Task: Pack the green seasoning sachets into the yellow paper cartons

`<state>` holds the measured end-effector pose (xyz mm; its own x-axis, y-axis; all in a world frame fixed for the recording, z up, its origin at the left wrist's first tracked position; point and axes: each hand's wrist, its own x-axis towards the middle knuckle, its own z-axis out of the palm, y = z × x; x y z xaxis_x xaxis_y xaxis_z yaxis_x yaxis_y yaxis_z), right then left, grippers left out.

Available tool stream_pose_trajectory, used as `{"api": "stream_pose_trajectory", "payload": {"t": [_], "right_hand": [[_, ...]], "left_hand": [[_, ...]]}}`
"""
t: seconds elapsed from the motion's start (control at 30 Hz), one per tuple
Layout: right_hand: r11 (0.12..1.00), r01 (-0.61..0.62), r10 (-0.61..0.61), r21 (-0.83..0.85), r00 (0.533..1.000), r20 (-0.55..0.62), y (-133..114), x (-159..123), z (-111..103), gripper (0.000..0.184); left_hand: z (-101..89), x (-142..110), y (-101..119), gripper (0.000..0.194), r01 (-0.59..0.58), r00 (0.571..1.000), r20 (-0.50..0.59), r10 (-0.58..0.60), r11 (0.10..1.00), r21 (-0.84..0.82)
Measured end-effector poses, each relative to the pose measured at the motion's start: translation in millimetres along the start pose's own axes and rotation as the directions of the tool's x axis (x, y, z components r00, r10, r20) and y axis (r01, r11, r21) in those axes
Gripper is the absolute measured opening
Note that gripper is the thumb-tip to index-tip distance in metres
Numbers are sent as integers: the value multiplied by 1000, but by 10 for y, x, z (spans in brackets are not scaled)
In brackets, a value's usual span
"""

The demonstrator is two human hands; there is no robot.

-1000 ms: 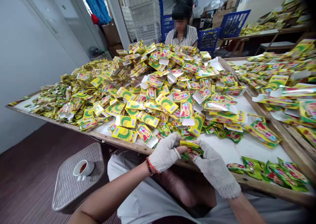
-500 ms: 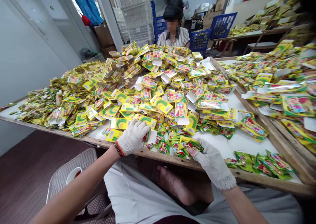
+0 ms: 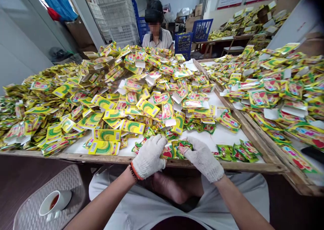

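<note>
Packet (image 3: 180,145), green and red, at the near edge of the table (image 3: 202,138), between two gloved hands. Long axis runs left to right, roughly along the table's wooden rim (image 3: 253,168); one end points to each hand. Right hand (image 3: 204,159) pinches it, bare thumb on the near face, other fingers mostly hidden behind. Left hand (image 3: 149,157) is curled, knuckles up, thumb tucked low; a red-and-yellow piece (image 3: 166,151) shows beside its fingers (box or packet, cannot tell). How firmly the left fingers close on that piece is hidden by the glove.

Loose packets (image 3: 246,153) lie in a short row right of the right hand, near the rim; the rightmost ones slant, far ends leaning left. More green packets peek out from under the heap.

Boxes (image 3: 152,109), yellow and green, heaped beyond the hands, axes every which way. One upright box (image 3: 167,113) points its white open flap at the near edge. Left of the left hand, a flat box (image 3: 104,148) lies lengthwise along the rim, barcode at its left end; the box (image 3: 107,135) just behind it has its barcode at the right.

Low left: stool (image 3: 78,182), white cup (image 3: 63,199) on it, reddish-brown liquid inside. Across the heap, co-worker (image 3: 159,39) in a striped shirt.
</note>
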<state>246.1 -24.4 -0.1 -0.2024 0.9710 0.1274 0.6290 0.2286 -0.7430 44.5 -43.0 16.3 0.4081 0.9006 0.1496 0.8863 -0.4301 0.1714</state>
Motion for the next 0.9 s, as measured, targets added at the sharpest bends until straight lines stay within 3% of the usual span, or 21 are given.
{"api": "stream_pose_trajectory", "payload": {"t": [0.13, 0.33, 0.53, 0.7, 0.77, 0.83, 0.9], "right_hand": [[985, 125, -138, -118, 985, -106, -22, -3, 86, 29], [948, 302, -291, -101, 951, 108, -23, -28, -80, 32], [960, 196, -175, -202, 978, 116, -39, 64, -188, 24], [939, 229, -168, -256, 957, 239, -86, 104, -260, 14], [947, 202, -154, -251, 968, 200, -101, 103, -254, 15], [976, 126, -109, -177, 988, 106, -109, 91, -215, 13], [999, 11, -12, 31, 999, 49, -94, 70, -168, 16]], "left_hand": [[17, 26, 55, 61, -2, 1000, 12, 2, 1000, -1], [30, 7, 81, 68, 73, 997, -21, -72, 996, 50], [59, 3, 70, 70, -25, 999, -34, 26, 999, 29], [-20, 36, 62, 67, -139, 990, 35, 138, 990, 16], [-75, 60, 72, 67, -170, 984, 59, 168, 985, 40], [-121, 83, 84, 63, -157, 986, 61, 153, 985, 67], [-146, 97, 87, 62, -115, 993, 46, 112, 991, 74]]}}
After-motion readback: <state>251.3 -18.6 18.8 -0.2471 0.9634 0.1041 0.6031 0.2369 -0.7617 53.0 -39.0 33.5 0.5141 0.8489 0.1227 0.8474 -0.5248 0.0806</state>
